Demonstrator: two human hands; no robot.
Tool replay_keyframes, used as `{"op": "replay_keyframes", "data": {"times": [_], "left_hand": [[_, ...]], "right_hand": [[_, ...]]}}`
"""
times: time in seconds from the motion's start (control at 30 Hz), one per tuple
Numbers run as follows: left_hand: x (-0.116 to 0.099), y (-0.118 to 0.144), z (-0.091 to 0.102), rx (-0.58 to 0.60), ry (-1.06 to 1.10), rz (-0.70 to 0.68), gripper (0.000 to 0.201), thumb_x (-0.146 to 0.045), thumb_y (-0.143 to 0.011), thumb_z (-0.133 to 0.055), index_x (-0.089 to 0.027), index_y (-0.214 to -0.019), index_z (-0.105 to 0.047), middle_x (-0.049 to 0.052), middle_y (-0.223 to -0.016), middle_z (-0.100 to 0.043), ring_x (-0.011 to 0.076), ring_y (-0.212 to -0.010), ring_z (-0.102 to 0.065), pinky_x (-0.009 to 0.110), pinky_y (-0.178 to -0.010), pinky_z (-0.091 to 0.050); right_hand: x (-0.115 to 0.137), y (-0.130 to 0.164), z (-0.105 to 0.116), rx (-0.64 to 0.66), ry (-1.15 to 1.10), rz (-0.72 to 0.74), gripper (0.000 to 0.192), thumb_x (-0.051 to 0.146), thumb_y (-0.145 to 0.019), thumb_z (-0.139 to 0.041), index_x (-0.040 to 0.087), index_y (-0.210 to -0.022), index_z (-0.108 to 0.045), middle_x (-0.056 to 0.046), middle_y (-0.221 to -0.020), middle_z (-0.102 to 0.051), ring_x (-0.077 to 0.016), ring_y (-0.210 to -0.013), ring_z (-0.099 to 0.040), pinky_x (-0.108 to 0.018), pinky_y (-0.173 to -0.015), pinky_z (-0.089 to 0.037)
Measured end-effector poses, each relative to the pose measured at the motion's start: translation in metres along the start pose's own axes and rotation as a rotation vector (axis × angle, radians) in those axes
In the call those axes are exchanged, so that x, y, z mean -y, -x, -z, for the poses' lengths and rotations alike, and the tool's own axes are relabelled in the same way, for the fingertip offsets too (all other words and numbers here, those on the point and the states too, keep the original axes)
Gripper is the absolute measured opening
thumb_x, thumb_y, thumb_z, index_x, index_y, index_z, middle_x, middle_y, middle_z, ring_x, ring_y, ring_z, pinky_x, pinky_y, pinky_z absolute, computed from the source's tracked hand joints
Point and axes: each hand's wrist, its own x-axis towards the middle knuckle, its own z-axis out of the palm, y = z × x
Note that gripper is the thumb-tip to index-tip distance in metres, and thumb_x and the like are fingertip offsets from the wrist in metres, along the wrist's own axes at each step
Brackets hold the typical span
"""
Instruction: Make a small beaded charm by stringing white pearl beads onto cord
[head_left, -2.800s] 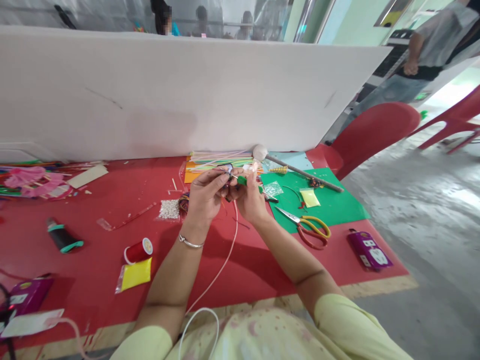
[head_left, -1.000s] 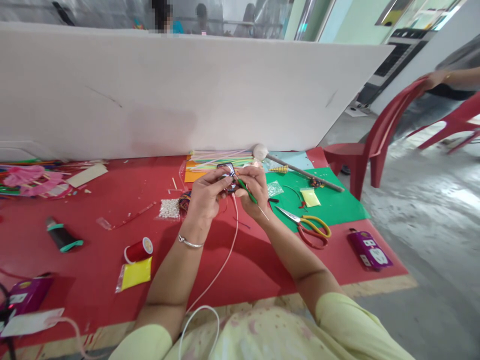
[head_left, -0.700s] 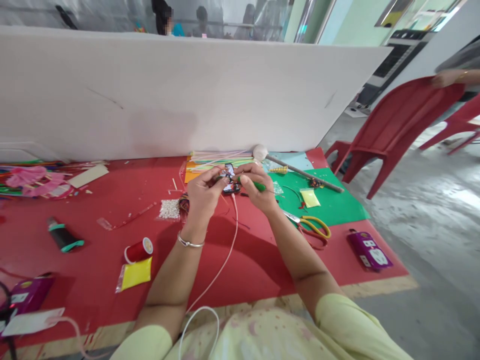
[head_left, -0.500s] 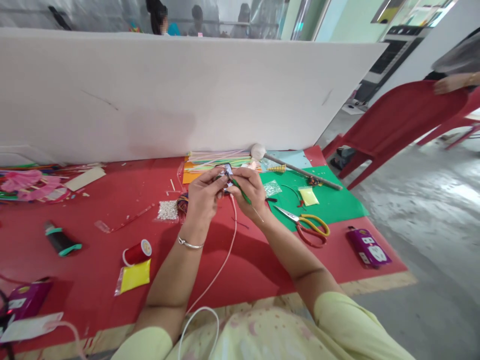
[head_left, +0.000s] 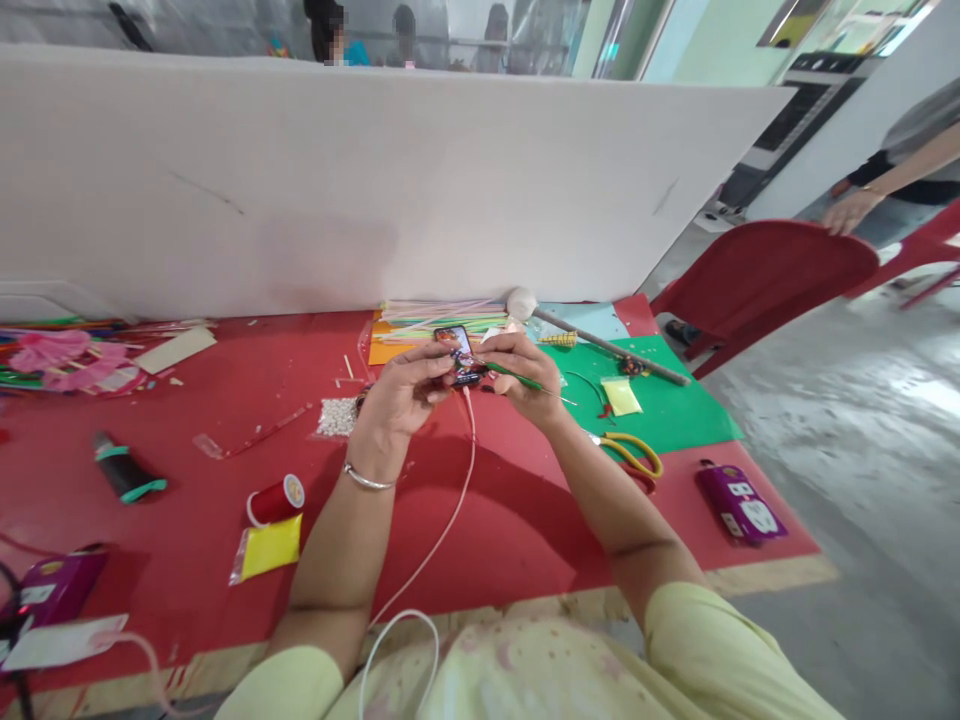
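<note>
My right hand (head_left: 529, 378) is closed round a thin tool with a green handle (head_left: 517, 376); a slim metal shaft sticks out behind it towards my wrist. My left hand (head_left: 409, 385) is pinched at the fingertips, close to the right fingertips. Whatever small thing lies between the left fingers is too small to make out. Just beyond and beneath the fingertips is a phone (head_left: 454, 338) with a lit screen, partly covered by my fingers. From its near end a white cable (head_left: 457, 510) runs down towards my body. A bag of white beads (head_left: 337, 417) lies beside my left hand.
Scissors (head_left: 634, 453) lie partly behind my right forearm. A stick with a white ball (head_left: 521, 303) rests at the back. A red thread spool (head_left: 277, 499), yellow packet (head_left: 271, 548), cutter (head_left: 124, 470) and purple box (head_left: 742, 502) lie around. A person's hand (head_left: 855, 210) touches a red chair (head_left: 765, 285).
My hands have moved slightly apart, showing more of the phone's lit screen. The green tool has turned flatter and shifted right. The person by the chair and the chair have shifted.
</note>
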Motion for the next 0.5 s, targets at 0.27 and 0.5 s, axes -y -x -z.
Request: {"op": "replay_keyframes", "data": {"times": [0.27, 0.5], "left_hand": [[-0.004, 0.002, 0.005, -0.050, -0.129, -0.114, 0.024, -0.016, -0.053, -0.088, -0.014, -0.075, -0.077, 0.000, -0.058, -0.063, 0.0078, -0.051, -0.055, 0.017, -0.040, -0.028], [-0.007, 0.002, 0.014, 0.015, -0.215, -0.124, 0.025, -0.017, -0.054, -0.088, -0.013, -0.077, -0.080, 0.004, -0.064, -0.068, 0.0074, -0.050, -0.054, 0.018, -0.042, -0.032]], "right_hand": [[0.004, -0.007, 0.011, 0.150, 0.052, 0.019, 0.028, 0.043, -0.095, -0.067, 0.028, -0.117, -0.076, -0.009, -0.115, -0.072, -0.0229, -0.109, -0.068, -0.041, -0.097, -0.057], [0.010, -0.015, 0.025, 0.257, -0.026, 0.058, 0.026, 0.032, -0.096, -0.066, 0.027, -0.121, -0.075, -0.008, -0.118, -0.072, -0.0215, -0.110, -0.069, -0.040, -0.099, -0.057]]}}
